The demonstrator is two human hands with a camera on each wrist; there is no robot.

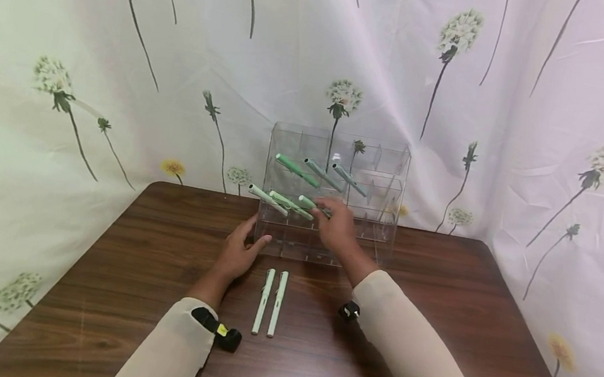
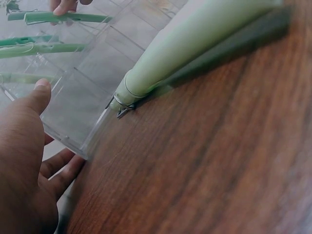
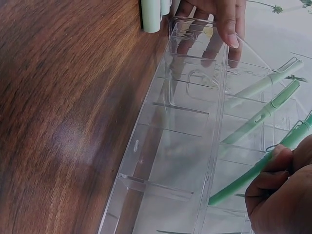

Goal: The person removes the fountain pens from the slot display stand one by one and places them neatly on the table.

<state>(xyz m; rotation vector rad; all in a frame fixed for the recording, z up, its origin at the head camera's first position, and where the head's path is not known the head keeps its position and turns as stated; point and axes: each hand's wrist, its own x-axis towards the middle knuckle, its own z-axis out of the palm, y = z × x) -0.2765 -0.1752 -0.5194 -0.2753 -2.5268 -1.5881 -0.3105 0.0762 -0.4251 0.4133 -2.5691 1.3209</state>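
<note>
A clear acrylic pen rack (image 1: 390, 190) with stepped compartments stands at the back of the table. My right hand (image 1: 338, 226) pinches a green pen (image 3: 239, 184) that slants into a lower compartment, its capped end up. At the rack's lower left end, my left hand (image 1: 238, 253) grips the side, thumb in front and fingers behind the corner (image 2: 63, 168). Left of the held pen, a pale pen (image 1: 266, 198) and a light green pen (image 1: 290, 204) lean in the same tier. Above them lean a bright green pen (image 1: 297, 170) and two grey-green pens (image 1: 322, 174).
Two pale green pens (image 1: 263, 301) lie side by side on the brown wooden table (image 1: 155, 258), in front of the rack. A dandelion-print curtain (image 1: 272, 70) hangs close behind the rack and along both sides. Each wrist wears a small black camera (image 1: 227, 338).
</note>
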